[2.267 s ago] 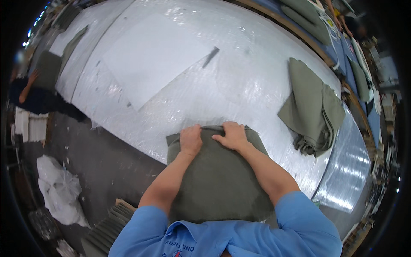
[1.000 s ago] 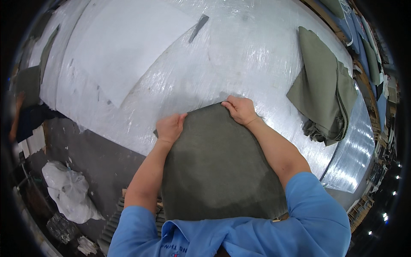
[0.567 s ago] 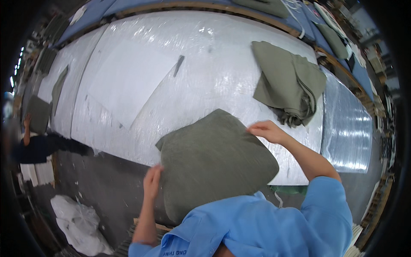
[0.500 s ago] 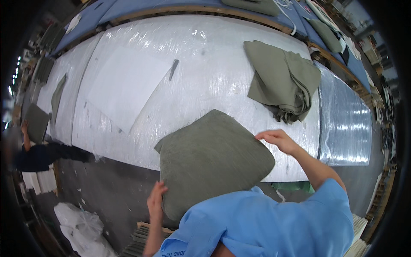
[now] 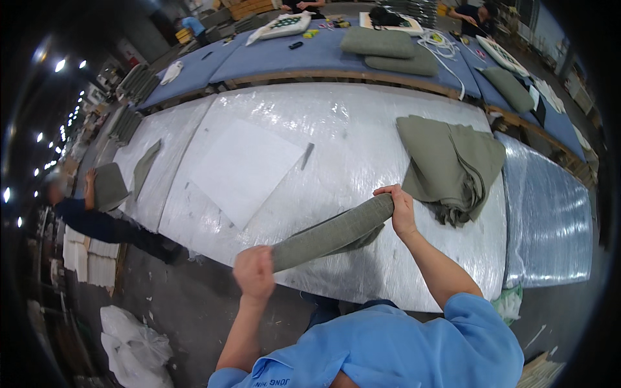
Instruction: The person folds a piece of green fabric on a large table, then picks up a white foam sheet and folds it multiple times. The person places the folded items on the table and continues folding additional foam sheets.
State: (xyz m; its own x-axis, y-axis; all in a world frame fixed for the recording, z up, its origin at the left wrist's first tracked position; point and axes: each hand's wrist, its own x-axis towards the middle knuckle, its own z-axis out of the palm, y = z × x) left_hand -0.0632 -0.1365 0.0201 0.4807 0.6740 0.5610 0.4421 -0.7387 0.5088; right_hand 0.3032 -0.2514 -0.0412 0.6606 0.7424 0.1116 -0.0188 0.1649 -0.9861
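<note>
A grey-green fabric cushion (image 5: 330, 231) is held up above the near edge of the plastic-wrapped table, one long edge turned toward me. My left hand (image 5: 254, 273), slightly blurred, is closed round its left end. At the right end, my right hand (image 5: 400, 210) grips the corner with its fingers bent over the top. A darker flap of cloth shows beneath the cushion, and its broad faces are mostly hidden. To the right of my right hand lies a folded pile of the same grey-green cloth (image 5: 446, 161).
A white sheet (image 5: 249, 168) and a narrow dark strip (image 5: 307, 156) lie on the wrapped table (image 5: 349, 123). Beyond is a blue-topped table (image 5: 284, 59) with cushions (image 5: 381, 44) and white cord. A co-worker (image 5: 90, 210) stands at left, near a white plastic bag (image 5: 132, 346).
The cushion has gone from lying broad side up against me to being raised edge-on over the table. Both hands now grip its ends, and the view has tilted up.
</note>
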